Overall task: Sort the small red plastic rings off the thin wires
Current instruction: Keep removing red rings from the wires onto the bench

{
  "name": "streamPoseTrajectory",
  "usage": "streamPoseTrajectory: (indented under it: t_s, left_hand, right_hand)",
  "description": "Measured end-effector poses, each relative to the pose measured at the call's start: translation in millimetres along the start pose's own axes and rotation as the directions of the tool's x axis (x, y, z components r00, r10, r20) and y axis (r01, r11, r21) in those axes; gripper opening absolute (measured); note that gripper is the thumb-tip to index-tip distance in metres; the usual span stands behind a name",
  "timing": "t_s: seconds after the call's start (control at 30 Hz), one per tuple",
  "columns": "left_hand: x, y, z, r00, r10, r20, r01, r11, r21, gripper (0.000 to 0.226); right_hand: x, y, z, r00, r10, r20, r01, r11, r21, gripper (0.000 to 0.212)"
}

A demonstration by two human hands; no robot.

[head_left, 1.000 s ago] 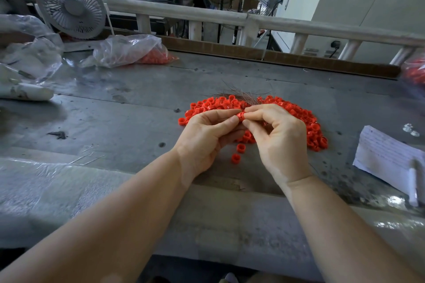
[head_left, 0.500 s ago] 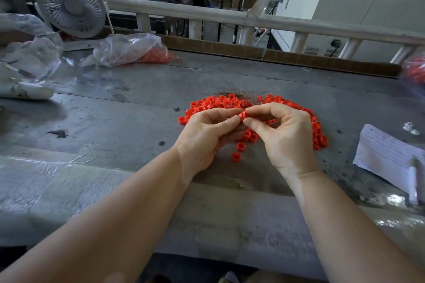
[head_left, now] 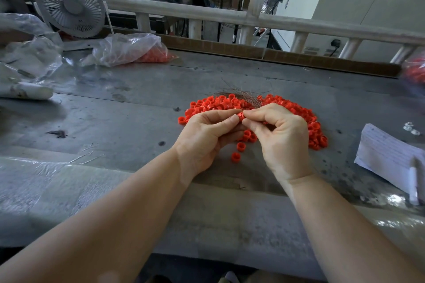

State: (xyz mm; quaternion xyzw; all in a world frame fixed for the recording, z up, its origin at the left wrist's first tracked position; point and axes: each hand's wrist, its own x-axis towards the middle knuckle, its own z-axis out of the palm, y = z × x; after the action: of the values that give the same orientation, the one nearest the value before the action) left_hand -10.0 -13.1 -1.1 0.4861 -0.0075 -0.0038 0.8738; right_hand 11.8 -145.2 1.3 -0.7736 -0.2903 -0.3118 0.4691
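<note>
Both hands met in the middle of the gray tabletop [head_left: 119, 122]. The left hand [head_left: 204, 138] and the right hand [head_left: 282, 138] each had curled fingers, and together they pinched one small red ring [head_left: 241, 116] between their fingertips. The ring sat right where the two thumbs came together. Just past the hands, at 12 o'clock, lay a big pile of red rings [head_left: 220, 103], and it bent around to 3 o'clock beside the right hand. A bunch of thin wires [head_left: 241, 94] rested on the far part of the pile. A few loose rings [head_left: 236, 157] lay between the wrists, at 6 o'clock from the pinched one. At 10 o'clock, far from the hands, sat a clear plastic bag [head_left: 128, 48] with more red bits inside, and a white fan [head_left: 70, 4] stood behind it. At 3 o'clock, well apart from the pile, lay a sheet of paper [head_left: 386, 151] with a pen [head_left: 413, 181] on it.
</note>
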Motion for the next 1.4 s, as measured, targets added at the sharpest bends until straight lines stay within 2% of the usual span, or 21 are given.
streamPoseTrajectory:
  t_s: [0.17,0.3,0.5,0.9,1.4]
  left_hand:
    - [-0.7,0.8,0.2,1.0,0.0,-0.011,-0.001,1.0,-0.01,0.015]
    - [-0.4,1.1,-0.8,0.999,-0.014,-0.047,0.013,1.0,-0.023,0.016]
    - [-2.3,0.5,3.1,0.999,-0.01,-0.032,0.011,0.999,0.036,0.016]
    - [-4.8,1.8,5.1,0.999,-0.026,-0.031,0.028,0.999,0.045,0.014]
    - [-4.7,1.9,3.0,0.999,-0.045,-0.022,0.046,0.997,0.057,0.014]
  right_hand:
    - [-1.5,-2.6,2.1,0.999,-0.053,-0.015,0.052,0.997,-0.051,0.009]
    - [-1.8,-3.1,5.3,0.996,-0.08,0.038,0.083,0.993,-0.089,0.014]
    - [-3.7,-2.0,2.0,0.998,-0.049,0.042,0.053,0.994,-0.093,0.013]
    - [-6.5,-8.4,2.9,0.983,-0.172,0.061,0.182,0.908,-0.378,0.005]
    - [-6.5,-13.0,0.1,0.973,-0.209,0.097,0.23,0.872,-0.431,0.01]
